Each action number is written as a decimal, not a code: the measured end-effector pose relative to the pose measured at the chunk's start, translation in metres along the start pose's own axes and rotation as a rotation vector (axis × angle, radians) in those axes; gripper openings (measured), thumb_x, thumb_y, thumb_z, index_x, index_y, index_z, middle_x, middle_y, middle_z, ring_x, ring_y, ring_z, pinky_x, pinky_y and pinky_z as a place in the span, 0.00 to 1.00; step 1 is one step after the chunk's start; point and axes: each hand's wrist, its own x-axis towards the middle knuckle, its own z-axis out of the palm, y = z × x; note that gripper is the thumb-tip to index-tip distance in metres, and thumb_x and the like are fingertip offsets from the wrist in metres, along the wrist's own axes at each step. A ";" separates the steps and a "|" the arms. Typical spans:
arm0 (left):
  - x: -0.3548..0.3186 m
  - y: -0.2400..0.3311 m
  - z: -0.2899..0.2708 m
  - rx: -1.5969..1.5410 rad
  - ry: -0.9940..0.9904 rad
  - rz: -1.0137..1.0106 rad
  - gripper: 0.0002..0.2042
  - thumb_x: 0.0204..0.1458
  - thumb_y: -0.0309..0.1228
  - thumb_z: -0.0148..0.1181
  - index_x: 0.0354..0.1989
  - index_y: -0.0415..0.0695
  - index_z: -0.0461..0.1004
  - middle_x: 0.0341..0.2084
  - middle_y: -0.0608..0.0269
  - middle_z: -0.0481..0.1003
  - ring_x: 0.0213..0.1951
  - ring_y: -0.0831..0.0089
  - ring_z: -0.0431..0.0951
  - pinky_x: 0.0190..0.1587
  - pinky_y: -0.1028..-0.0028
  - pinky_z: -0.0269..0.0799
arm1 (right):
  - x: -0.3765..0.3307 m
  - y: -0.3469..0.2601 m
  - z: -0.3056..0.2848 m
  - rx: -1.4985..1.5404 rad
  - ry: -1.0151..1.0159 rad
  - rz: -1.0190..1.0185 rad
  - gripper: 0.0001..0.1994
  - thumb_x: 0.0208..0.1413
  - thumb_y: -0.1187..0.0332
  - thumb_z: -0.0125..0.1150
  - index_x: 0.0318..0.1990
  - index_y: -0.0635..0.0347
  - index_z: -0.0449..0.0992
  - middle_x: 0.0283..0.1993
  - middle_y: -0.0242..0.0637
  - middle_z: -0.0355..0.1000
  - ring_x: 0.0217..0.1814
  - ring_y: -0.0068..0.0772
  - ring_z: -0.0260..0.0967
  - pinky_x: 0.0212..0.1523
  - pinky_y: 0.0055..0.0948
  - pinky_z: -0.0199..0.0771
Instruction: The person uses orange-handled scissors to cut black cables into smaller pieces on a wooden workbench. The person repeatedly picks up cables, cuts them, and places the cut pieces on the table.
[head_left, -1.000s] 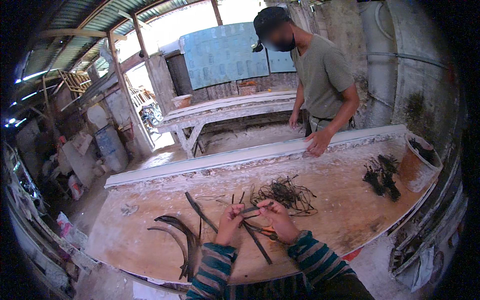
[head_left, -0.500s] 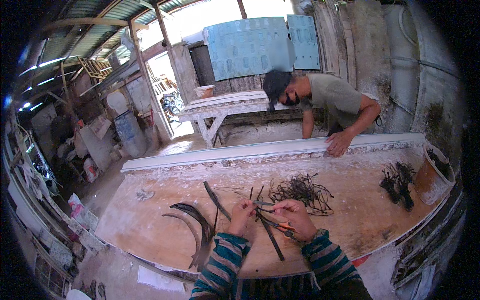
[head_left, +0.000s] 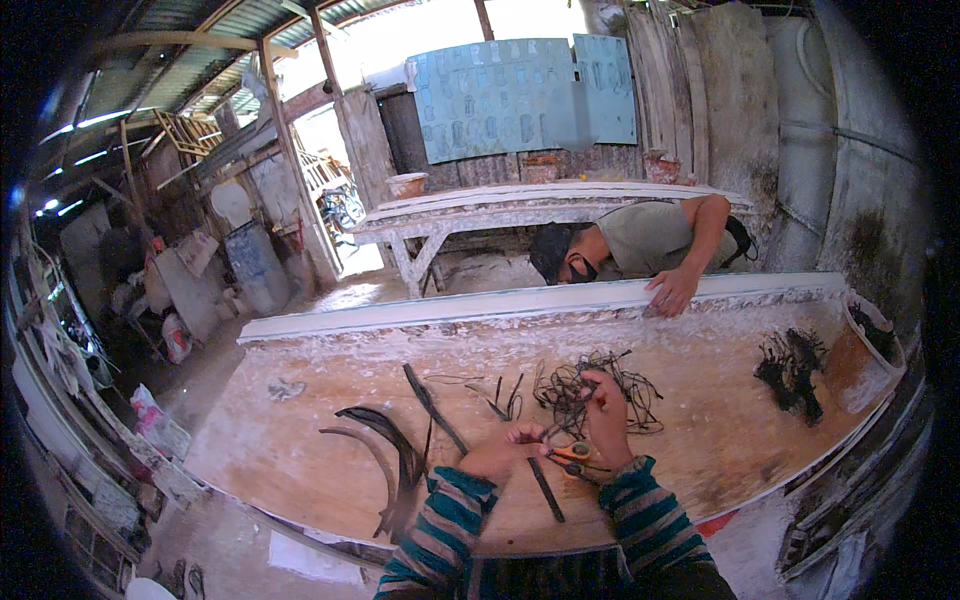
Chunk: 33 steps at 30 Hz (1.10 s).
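My left hand (head_left: 507, 450) is low over the middle of the wooden board, turned with its fingers curled in; what they hold, if anything, I cannot make out. Farther forward, my right hand (head_left: 608, 408) has its fingertips bent together at a tangle of thin black strips (head_left: 640, 385); whether it pinches one is unclear. Orange-handled scissors (head_left: 573, 455) show between my hands, below the right palm; I cannot tell if a finger is hooked in them. A short black strip (head_left: 546, 490) lies just nearer me. Several thin cut strips (head_left: 500, 400) lie beyond my left hand.
Long curved black strips (head_left: 400, 440) lie at left, with a straight one (head_left: 432, 405) beside them. A black bundle (head_left: 790, 372) and a dusty bucket (head_left: 868, 350) stand at right. Across the board, a co-worker (head_left: 640, 240) leans low, one hand on a long white plank (head_left: 540, 305).
My hands have moved apart: the right reached forward to the tangle, the left turned and dropped nearer. The strip between them is no longer visible there. The co-worker bent lower, rightward.
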 end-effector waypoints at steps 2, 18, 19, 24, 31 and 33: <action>0.003 -0.004 -0.007 0.040 0.061 0.022 0.03 0.47 0.23 0.59 0.27 0.43 0.70 0.23 0.75 0.67 0.29 0.85 0.66 0.33 0.83 0.60 | -0.001 -0.004 -0.001 0.006 -0.074 0.131 0.16 0.43 0.88 0.46 0.39 0.61 0.72 0.33 0.31 0.63 0.37 0.21 0.62 0.36 0.18 0.62; 0.013 -0.012 -0.041 -0.025 0.817 0.301 0.07 0.49 0.24 0.54 0.36 0.39 0.72 0.27 0.68 0.73 0.27 0.83 0.68 0.33 0.84 0.63 | -0.024 -0.026 0.012 0.298 -1.037 0.179 0.13 0.54 0.64 0.55 0.41 0.63 0.75 0.56 0.40 0.59 0.58 0.32 0.55 0.54 0.29 0.59; 0.013 -0.014 -0.041 -0.049 0.792 0.314 0.06 0.49 0.24 0.54 0.35 0.39 0.71 0.27 0.68 0.73 0.28 0.83 0.68 0.33 0.83 0.63 | -0.026 -0.026 0.012 0.327 -1.054 0.206 0.13 0.54 0.64 0.54 0.42 0.63 0.75 0.57 0.40 0.58 0.59 0.33 0.54 0.55 0.29 0.58; 0.012 -0.021 -0.041 -0.091 0.679 0.301 0.03 0.49 0.24 0.53 0.31 0.40 0.70 0.28 0.66 0.74 0.29 0.82 0.69 0.34 0.82 0.64 | -0.021 -0.042 0.005 0.492 -1.052 0.264 0.13 0.56 0.66 0.52 0.45 0.63 0.74 0.60 0.40 0.55 0.60 0.34 0.52 0.56 0.30 0.57; 0.012 -0.018 -0.035 -0.020 0.605 0.260 0.05 0.51 0.30 0.55 0.28 0.43 0.69 0.28 0.69 0.72 0.31 0.80 0.69 0.35 0.81 0.63 | -0.015 -0.046 -0.002 0.461 -1.077 0.265 0.08 0.51 0.74 0.55 0.39 0.65 0.74 0.52 0.39 0.60 0.50 0.26 0.61 0.50 0.25 0.62; 0.011 -0.017 -0.034 -0.048 0.595 0.237 0.05 0.51 0.29 0.55 0.27 0.43 0.69 0.27 0.69 0.71 0.31 0.80 0.69 0.35 0.81 0.62 | -0.015 -0.044 0.000 0.438 -1.087 0.247 0.06 0.50 0.76 0.57 0.36 0.65 0.73 0.46 0.36 0.64 0.44 0.23 0.64 0.46 0.23 0.64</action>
